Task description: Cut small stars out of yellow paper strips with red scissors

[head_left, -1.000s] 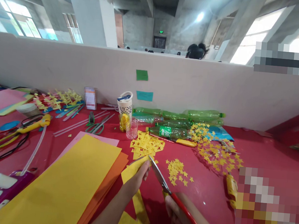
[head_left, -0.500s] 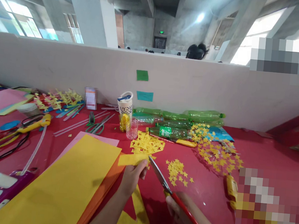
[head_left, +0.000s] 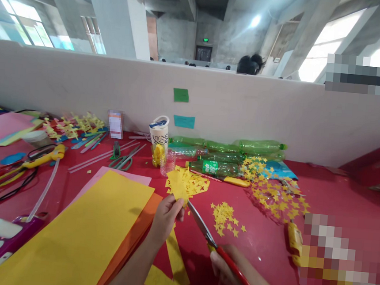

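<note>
Pinched in my left hand [head_left: 169,211] is a strip of yellow paper [head_left: 177,185], its free end pointing away from me. My right hand [head_left: 224,263] is closed round the red handles of a pair of scissors [head_left: 204,226]. The blade tips meet the paper's edge by my left fingertips; the blades look nearly closed. Behind the strip lies a pile of yellow paper scraps [head_left: 199,183] with star-shaped cuts. Small yellow stars [head_left: 224,214] lie to the right of the scissors. Yellow paper strips [head_left: 178,259] rest on the table between my forearms.
A yellow sheet [head_left: 79,230] tops orange and pink paper at left. Beyond stand a paper cup [head_left: 159,133], several green plastic bottles [head_left: 221,168] and a star-covered bottle structure [head_left: 275,192]. Glue guns [head_left: 43,163] with cables lie left and right; grey-green scissors [head_left: 123,161] lie behind the sheets.
My left hand has turned the yellow paper strip from pointing left to pointing away from me, over the scrap pile. My right hand and the scissors have hardly moved.
</note>
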A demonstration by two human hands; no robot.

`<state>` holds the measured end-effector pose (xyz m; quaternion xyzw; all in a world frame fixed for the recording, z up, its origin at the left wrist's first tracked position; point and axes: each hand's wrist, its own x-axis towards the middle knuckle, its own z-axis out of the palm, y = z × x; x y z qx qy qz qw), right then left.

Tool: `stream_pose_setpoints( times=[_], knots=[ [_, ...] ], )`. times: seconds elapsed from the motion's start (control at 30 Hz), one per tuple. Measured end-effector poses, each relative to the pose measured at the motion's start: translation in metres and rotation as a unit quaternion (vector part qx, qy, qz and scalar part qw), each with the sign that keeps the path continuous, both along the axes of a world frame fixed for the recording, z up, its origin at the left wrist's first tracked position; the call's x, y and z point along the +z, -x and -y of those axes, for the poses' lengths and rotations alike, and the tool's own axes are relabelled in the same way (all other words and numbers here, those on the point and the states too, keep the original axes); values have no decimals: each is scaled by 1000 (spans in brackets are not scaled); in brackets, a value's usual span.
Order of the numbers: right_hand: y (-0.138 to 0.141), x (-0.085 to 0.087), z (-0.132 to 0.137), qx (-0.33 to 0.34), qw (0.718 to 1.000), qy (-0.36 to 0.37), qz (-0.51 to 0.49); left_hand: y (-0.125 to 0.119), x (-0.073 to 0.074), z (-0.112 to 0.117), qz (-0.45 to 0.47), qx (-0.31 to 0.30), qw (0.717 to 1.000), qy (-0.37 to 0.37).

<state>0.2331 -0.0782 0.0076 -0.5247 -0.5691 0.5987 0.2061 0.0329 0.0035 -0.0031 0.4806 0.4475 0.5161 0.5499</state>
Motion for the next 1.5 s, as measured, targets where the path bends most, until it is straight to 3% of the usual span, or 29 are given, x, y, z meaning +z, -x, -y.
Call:
stream_pose_setpoints(
  times=[0.27,0.5,0.97,1.5],
  knots=[
    [4,-6,-1,-29,999,20,22,5,-3,-3,-7,-17,1000,2],
    [6,0,-2,-38,998,30,32,2,1,-2,41,-76,996,20],
    [1,3,2,3,1000,10,-19,4,-1,-2,20,-44,999,11],
    [2,2,0,-7,1000,12,16,4,1,-3,9,-51,998,21]
  ],
)
